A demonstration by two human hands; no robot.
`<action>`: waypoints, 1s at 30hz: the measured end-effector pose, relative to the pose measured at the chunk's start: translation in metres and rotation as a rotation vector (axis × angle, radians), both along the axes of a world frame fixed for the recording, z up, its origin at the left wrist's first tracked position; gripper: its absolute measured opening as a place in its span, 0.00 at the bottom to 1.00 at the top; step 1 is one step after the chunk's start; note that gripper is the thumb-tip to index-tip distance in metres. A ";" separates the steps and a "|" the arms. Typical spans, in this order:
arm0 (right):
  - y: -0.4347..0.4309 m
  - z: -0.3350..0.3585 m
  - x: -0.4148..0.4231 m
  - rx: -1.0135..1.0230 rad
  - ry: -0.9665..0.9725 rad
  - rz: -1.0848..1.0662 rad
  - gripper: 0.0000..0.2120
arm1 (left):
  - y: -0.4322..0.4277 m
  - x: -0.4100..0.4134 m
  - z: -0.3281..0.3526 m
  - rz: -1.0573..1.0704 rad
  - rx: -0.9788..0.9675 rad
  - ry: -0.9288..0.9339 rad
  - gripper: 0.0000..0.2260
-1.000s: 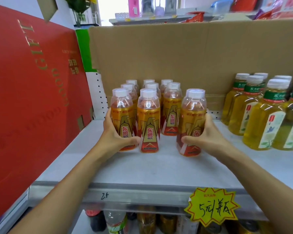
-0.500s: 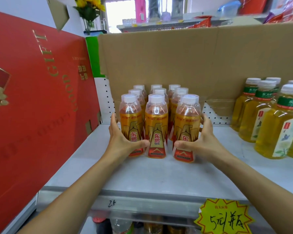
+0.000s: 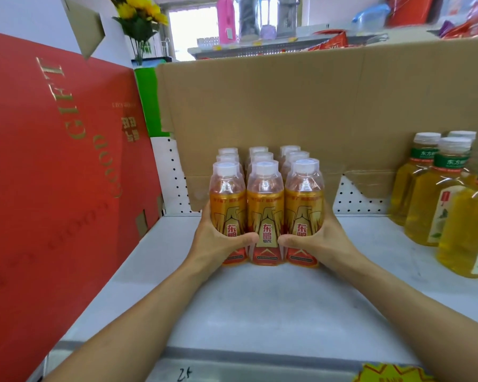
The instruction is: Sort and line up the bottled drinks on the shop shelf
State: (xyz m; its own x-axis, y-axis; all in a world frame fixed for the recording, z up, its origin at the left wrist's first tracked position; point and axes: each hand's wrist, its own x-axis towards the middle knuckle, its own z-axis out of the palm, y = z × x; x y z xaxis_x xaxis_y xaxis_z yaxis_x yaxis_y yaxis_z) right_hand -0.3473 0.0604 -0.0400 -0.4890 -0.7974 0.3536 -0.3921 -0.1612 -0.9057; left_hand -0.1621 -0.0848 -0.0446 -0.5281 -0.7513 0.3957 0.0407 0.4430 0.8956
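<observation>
Several orange drink bottles with white caps stand in three tight rows on the grey shelf. My left hand wraps the front left bottle, thumb across its label. My right hand wraps the front right bottle the same way. Between them stands the front middle bottle, touching both. My thumbs nearly meet in front of it. The rear bottles show only caps and shoulders.
A big red gift box walls the left side. Brown cardboard backs the shelf. Yellow tea bottles with green neck bands stand at the right. A yellow price tag hangs on the shelf's front lip.
My right hand slid the front right bottle left until it met the middle one. Both hands now squeeze the front row together, and the group looks straight.
</observation>
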 end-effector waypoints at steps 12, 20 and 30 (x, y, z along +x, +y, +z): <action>0.002 -0.010 -0.004 -0.011 -0.013 0.050 0.48 | -0.002 0.005 -0.009 0.015 -0.024 -0.031 0.51; 0.003 -0.009 -0.007 -0.011 -0.006 0.105 0.46 | -0.003 0.009 -0.005 0.024 0.040 0.003 0.49; -0.002 -0.010 -0.002 0.013 0.028 0.046 0.52 | -0.003 0.009 -0.003 0.065 0.023 -0.085 0.46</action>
